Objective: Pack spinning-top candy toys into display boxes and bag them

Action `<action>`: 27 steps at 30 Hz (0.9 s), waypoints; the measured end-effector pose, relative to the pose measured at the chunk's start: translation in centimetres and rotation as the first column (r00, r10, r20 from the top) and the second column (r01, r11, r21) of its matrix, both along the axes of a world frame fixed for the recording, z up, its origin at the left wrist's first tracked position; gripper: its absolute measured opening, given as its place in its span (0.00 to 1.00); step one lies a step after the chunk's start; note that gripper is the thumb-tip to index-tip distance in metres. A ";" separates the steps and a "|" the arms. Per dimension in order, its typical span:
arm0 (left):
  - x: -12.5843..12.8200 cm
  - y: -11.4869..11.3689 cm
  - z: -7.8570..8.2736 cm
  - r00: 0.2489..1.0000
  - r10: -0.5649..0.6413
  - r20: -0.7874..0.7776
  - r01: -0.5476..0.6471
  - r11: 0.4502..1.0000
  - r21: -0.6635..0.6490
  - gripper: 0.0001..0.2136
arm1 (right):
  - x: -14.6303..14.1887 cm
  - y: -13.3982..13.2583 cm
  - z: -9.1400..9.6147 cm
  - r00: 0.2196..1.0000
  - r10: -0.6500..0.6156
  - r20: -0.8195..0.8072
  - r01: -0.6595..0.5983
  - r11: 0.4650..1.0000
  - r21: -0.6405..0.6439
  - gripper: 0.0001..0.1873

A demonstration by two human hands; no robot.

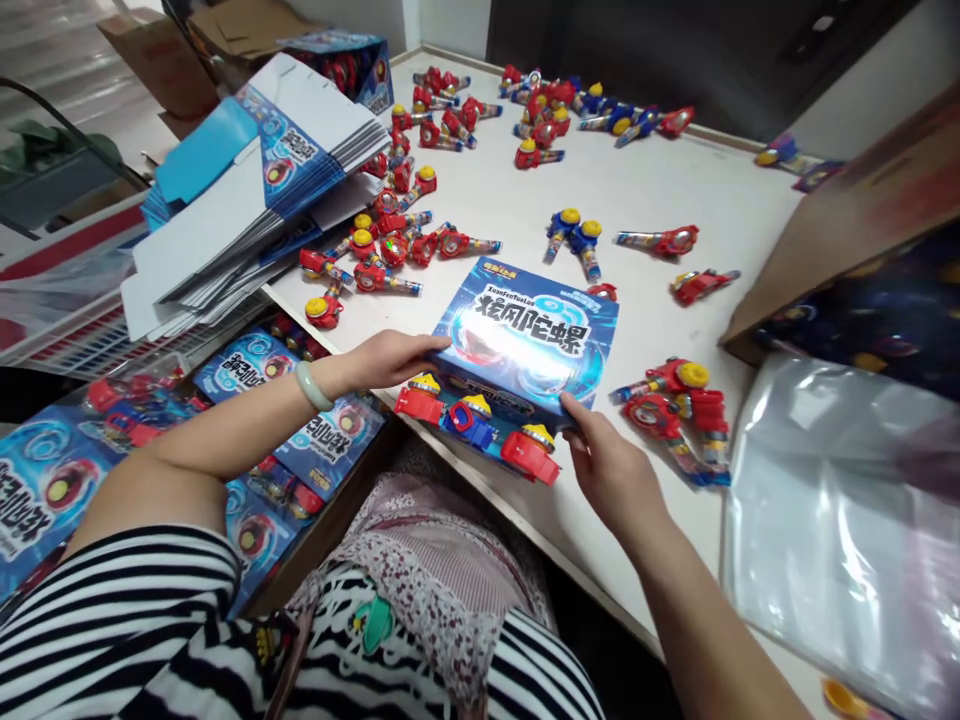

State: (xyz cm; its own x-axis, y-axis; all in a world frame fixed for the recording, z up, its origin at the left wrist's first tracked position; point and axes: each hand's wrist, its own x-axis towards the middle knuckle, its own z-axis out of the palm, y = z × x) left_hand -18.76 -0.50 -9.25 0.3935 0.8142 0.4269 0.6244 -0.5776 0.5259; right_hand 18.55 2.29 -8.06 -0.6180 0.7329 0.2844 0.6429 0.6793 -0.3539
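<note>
Clock positions were read about the blue printed box [536,310], which I observed remotely. At ten o'clock, a stack of flattened cartons [247,200] jutted past the edge of the white table [660,185]; red toys [394,248] lay strewn between it and the box, crowding that approach. The left hand [394,358] grasped the box's nine-o'clock end. The box was at the table's near edge, three toys [472,420] showing along its seven-o'clock side. I judged it fairly light, stiff along its folds, easily dented and slick on top, best held low at both ends. The right hand [611,465] gripped its five-o'clock corner, thumb uppermost. Loose toys [675,405] at three o'clock, clear plastic bags [825,480] at four and a large carton [855,220] at two restricted that side.
</note>
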 end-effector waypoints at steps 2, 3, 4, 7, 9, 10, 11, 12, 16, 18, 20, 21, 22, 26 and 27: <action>0.1 0.2 -1.7 1.000 0.022 0.013 -0.022 1.000 -0.002 0.18 | -0.3 -0.1 -1.3 0.999 -0.030 0.020 0.029 0.998 0.051 0.23; 0.1 0.3 -2.4 0.999 0.030 0.035 -0.030 1.000 0.000 0.18 | -0.4 -0.1 -1.8 0.999 -0.042 0.019 0.041 0.997 0.060 0.23; 0.1 0.4 -2.8 0.998 0.032 0.060 -0.033 0.999 0.005 0.18 | -0.4 -0.1 -2.1 0.998 -0.053 0.016 0.052 0.997 0.060 0.23; -0.1 0.2 -2.4 0.993 0.018 0.116 -0.016 1.000 -0.020 0.19 | 0.2 0.0 -1.9 0.999 -0.034 0.007 0.034 0.999 0.015 0.25; -0.5 -0.4 -1.0 0.994 0.020 0.111 -0.014 0.998 -0.058 0.20 | 1.0 -0.1 -1.1 0.999 -0.016 -0.030 0.017 0.999 0.039 0.26; -0.7 -0.8 -0.2 0.995 0.025 0.097 -0.019 0.998 -0.057 0.22 | 1.4 -0.2 -0.6 0.998 -0.021 -0.063 0.026 0.996 0.081 0.26; -0.9 -1.2 0.5 0.997 0.022 0.076 -0.020 0.999 -0.037 0.25 | 1.7 -0.4 -0.2 0.995 -0.022 -0.096 0.035 0.990 0.134 0.27; -1.0 -1.6 1.1 0.999 0.007 0.047 -0.007 1.000 -0.005 0.30 | 1.8 -0.7 0.1 0.993 -0.011 -0.118 0.033 0.982 0.185 0.28; -0.4 -1.9 1.6 0.986 -0.133 -0.105 0.141 0.987 0.076 0.43 | 0.6 -2.0 0.2 0.984 0.178 0.002 -0.174 0.959 0.223 0.37; 0.2 -1.5 1.1 0.976 -0.161 -0.148 0.176 0.980 0.095 0.39 | -0.4 -2.3 -0.3 0.975 0.205 0.081 -0.217 0.955 0.203 0.34; 0.6 -1.1 0.4 0.975 -0.156 -0.159 0.176 0.977 0.120 0.33 | -1.2 -2.2 -0.9 0.977 0.185 0.110 -0.203 0.961 0.188 0.29; 0.8 -0.9 0.1 0.976 -0.152 -0.157 0.173 0.976 0.129 0.31 | -1.5 -2.2 -1.2 0.979 0.172 0.113 -0.191 0.965 0.182 0.27; 0.8 -0.8 -0.2 0.977 -0.151 -0.150 0.171 0.976 0.134 0.29 | -1.7 -2.1 -1.4 0.981 0.159 0.112 -0.177 0.968 0.178 0.25; 0.9 -0.7 -0.8 0.981 -0.149 -0.126 0.161 0.983 0.092 0.28 | -1.8 -2.0 -1.5 0.988 0.094 0.121 -0.116 0.976 0.184 0.25; 0.8 -0.7 -0.8 0.980 -0.153 -0.129 0.164 0.983 0.080 0.30 | -1.7 -2.1 -1.4 0.987 0.089 0.133 -0.113 0.977 0.181 0.26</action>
